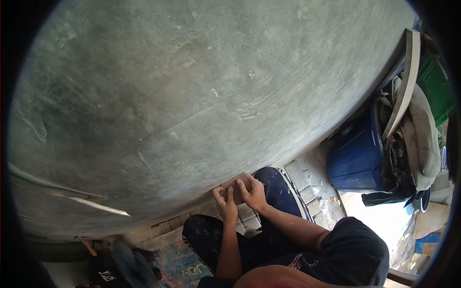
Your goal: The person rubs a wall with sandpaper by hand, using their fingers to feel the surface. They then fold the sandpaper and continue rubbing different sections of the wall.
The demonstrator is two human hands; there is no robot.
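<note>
Near the grey wall [158, 91], left hand [226, 206] and right hand [254, 194] hold a brown rectangular sheet [237, 196] in their fingers — best kept flat, evenly gripped.

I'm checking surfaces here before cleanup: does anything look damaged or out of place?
Yes. The gray wall has pale scuffs and a thin, crack-like line, so its surface looks marred. At right, dark cloth and a pale sack are heaped untidily at the blue bin.

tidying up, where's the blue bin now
The blue bin is at the right of the head view, near the grey wall, beyond the person's right knee.
</note>
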